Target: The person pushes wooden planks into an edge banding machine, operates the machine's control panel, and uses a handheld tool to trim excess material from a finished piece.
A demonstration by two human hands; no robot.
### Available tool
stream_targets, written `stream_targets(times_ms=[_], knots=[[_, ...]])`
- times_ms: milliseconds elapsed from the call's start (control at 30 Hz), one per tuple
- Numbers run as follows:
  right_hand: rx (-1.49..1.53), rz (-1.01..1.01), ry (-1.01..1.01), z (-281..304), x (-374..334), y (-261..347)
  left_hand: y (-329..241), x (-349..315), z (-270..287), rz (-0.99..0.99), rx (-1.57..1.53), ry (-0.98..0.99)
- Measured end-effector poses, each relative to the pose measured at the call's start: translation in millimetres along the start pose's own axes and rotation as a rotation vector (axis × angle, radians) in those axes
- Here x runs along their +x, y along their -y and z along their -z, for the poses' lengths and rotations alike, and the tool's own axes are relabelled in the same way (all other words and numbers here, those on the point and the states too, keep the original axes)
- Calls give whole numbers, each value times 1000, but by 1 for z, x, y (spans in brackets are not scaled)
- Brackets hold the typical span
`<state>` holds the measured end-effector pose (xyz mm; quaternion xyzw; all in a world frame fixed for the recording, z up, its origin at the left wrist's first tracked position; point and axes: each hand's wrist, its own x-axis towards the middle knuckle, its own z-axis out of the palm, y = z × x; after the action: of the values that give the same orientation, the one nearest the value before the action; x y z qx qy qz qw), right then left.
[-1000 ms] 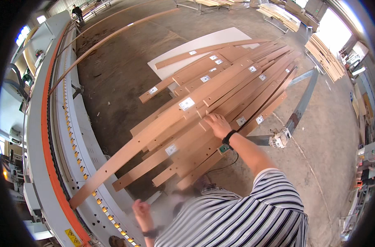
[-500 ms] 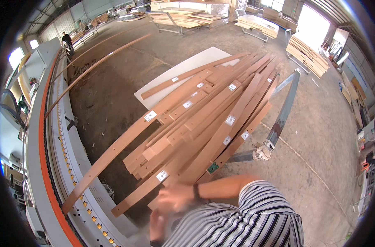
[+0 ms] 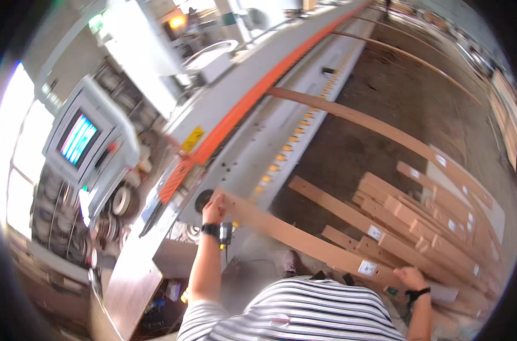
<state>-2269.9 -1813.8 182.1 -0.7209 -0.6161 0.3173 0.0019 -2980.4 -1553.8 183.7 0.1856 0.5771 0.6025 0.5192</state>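
Swung round in the last half second from the stack of wooden boards (image 3: 440, 213) toward the long machine bed (image 3: 253, 153), with hands now spread apart. Gripping one end of a labelled wooden board (image 3: 292, 234) in the left grip (image 3: 214, 210), fingers closed around it, beside the bed's near end. Farther along the board, against its edge, the right grip (image 3: 413, 278), too blurred to tell if closed. Just beyond the right grip, the stack. Now apparently in hand, angled from stack to bed.
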Motion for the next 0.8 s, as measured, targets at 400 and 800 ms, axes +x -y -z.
stream_targets(times_ms=[400,800], knots=[[-113,317,-135,-40,23,214,16,52,3,-142,350,-202],[-110,372,-4,-31,43,263,-2,77,39,-502,1014,-311]])
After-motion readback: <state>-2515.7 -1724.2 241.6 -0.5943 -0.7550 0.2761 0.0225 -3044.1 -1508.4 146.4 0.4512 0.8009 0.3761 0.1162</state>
